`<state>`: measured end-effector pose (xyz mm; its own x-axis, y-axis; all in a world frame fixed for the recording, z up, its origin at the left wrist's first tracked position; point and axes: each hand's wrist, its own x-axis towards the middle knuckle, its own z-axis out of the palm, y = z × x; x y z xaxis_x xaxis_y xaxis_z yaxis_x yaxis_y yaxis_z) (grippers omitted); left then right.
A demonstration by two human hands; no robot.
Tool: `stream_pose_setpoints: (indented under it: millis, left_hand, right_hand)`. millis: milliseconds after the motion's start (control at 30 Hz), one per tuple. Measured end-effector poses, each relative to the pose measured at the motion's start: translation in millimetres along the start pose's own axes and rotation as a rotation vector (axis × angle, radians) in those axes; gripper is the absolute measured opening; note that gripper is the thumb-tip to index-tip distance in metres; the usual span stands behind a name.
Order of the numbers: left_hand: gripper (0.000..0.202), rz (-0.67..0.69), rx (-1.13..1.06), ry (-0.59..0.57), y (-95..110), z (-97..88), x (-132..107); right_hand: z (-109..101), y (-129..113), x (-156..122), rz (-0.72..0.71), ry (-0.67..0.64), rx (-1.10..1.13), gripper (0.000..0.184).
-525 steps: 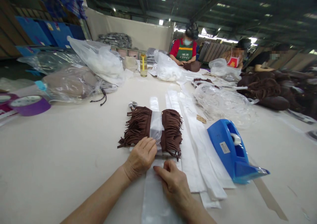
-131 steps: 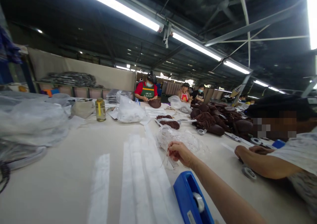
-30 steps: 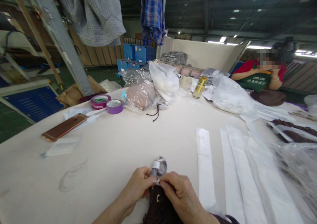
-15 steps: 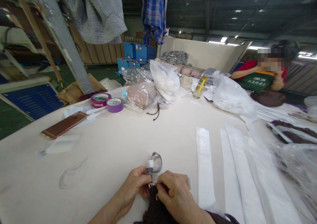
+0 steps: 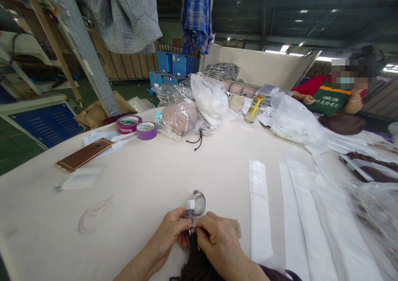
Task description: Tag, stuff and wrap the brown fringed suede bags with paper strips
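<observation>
At the front middle of the table, my left hand [image 5: 174,231] is closed, thumb and fingers pinching the lower end of a clear rounded plastic piece [image 5: 200,202] with a white label [image 5: 190,205]. Close beside it, my right hand [image 5: 219,241] is also closed, its fingertips pinching at the top of a dark brown cloth [image 5: 192,262]. The exact spot it grips is hidden by the fingers. The cloth hangs below both hands and runs under my right wrist. A tan card [image 5: 234,226] with a clear edge sticks out behind my right hand.
White strips [image 5: 258,206] lie to the right. A phone [image 5: 83,154] and tape rolls [image 5: 146,130] are at the left. Bagged goods [image 5: 180,117], a white plastic bag [image 5: 208,98] and a yellow-labelled bottle [image 5: 255,108] stand farther back. A co-worker [image 5: 334,94] sits at the far right.
The view has shifted slightly, so the scene sits a little to the right. My hands keep nearly the same pinch. The co-worker has lowered one hand from near the face.
</observation>
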<state>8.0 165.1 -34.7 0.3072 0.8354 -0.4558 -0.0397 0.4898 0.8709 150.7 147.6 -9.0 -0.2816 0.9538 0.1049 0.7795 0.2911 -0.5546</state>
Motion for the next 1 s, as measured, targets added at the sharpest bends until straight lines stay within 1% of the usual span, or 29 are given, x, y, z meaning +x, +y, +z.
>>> stream_pose_setpoints:
  millis: [100, 233, 400, 567, 667, 900, 1000]
  left_hand:
    - [0.019, -0.014, -0.006, 0.000, 1.0, 0.2, 0.2]
    - [0.021, -0.019, 0.011, 0.008, 2.2, 0.4, 2.4]
    - [0.029, -0.041, 0.024, 0.014, 2.3, 0.6, 4.8]
    - [0.027, -0.049, 0.031, 0.029, 5.2, 2.4, 2.2]
    - [0.026, -0.052, 0.017, 0.035, 7.7, 4.1, 0.8]
    - [0.024, -0.053, 0.021, 0.034, 6.6, 3.5, 0.1]
    - [0.024, -0.048, 0.019, 0.023, 4.7, 2.4, -0.1]
  right_hand:
    - [5.6, 0.0, -2.0, 0.042, 0.024, -0.009, 0.017]
    - [10.5, 1.5, -4.3, 0.066, 0.029, 0.043, 0.016]
    - [13.1, 5.5, -3.1, 0.121, 0.024, 0.200, 0.018]
    - [13.7, 7.7, -3.0, 0.231, 0.049, 0.364, 0.019]
    - [11.2, 7.8, -2.5, 0.269, 0.046, 0.424, 0.020]
    - [10.3, 9.1, -3.5, 0.269, 0.067, 0.444, 0.019]
    - [11.3, 9.0, -4.2, 0.228, 0.057, 0.372, 0.017]
